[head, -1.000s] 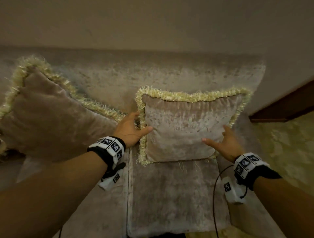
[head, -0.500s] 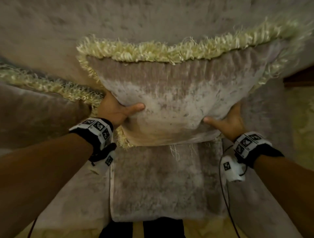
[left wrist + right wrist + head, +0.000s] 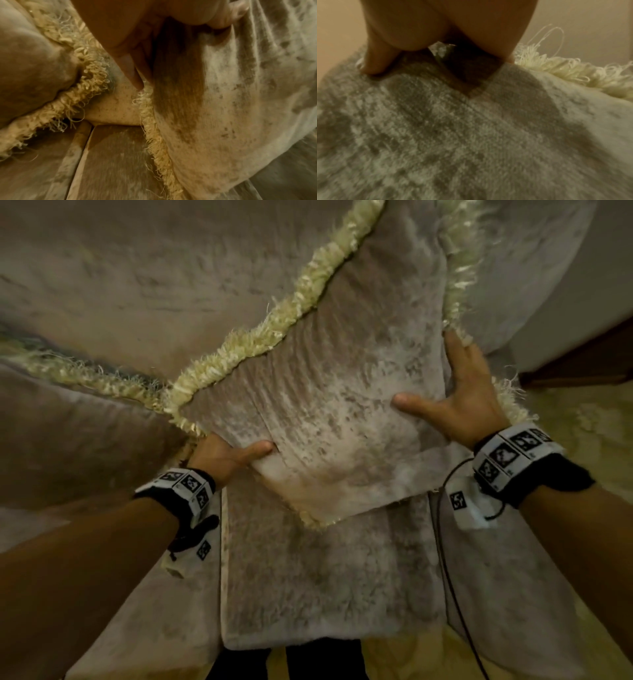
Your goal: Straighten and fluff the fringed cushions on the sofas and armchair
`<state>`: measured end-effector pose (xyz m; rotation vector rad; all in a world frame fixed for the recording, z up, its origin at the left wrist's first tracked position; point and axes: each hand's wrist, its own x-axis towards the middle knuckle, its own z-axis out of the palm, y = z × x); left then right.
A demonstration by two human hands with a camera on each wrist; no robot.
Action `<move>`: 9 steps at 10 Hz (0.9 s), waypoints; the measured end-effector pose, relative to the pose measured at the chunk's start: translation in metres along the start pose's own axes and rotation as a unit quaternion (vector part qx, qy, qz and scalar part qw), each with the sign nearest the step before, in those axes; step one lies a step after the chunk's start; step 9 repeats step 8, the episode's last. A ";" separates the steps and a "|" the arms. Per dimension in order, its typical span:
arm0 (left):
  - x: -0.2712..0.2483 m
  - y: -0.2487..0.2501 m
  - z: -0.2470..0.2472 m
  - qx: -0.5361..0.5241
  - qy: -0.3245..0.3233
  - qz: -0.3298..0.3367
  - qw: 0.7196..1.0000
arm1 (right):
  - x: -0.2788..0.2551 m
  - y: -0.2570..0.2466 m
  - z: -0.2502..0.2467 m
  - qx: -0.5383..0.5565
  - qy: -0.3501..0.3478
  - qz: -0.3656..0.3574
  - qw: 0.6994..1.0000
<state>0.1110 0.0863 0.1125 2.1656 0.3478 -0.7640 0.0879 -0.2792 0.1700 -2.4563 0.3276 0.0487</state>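
Left hand point(image 3: 222, 453) grips the cushion point(image 3: 335, 405) by its lower corner, lifting it; right hand point(image 3: 469, 402), fingers straight, presses its side, likely plumping.

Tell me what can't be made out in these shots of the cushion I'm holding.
- Fingers of the left hand: head view, behind the cushion; only the thumb shows.
- Fingertips of the right hand: head view, sunk in the fringe; the right wrist view is blurred.
- Cushion's top corner: cut off by the head view's upper edge.
- Second cushion: cut off by the head view's left edge.
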 end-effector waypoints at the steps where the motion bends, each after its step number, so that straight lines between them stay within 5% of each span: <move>1: 0.013 -0.015 0.005 0.011 -0.001 -0.042 0.999 | 0.006 -0.002 0.003 -0.028 -0.033 0.009 0.999; 4: 0.044 -0.041 0.026 -0.006 0.016 -0.073 0.997 | 0.019 0.028 0.044 -0.005 -0.074 0.057 0.996; 6: 0.016 -0.002 0.012 0.168 -0.030 -0.084 0.982 | 0.018 0.036 0.010 -0.014 -0.096 0.018 0.995; 7: -0.003 0.025 -0.006 0.316 -0.045 -0.064 0.945 | 0.009 0.035 -0.014 -0.053 -0.094 0.000 0.994; 8: -0.029 0.058 -0.016 0.359 0.035 0.031 0.932 | -0.010 0.036 -0.034 -0.090 -0.086 -0.004 0.992; 9: -0.029 0.058 -0.016 0.359 0.035 0.031 0.932 | -0.010 0.036 -0.034 -0.090 -0.086 -0.004 0.992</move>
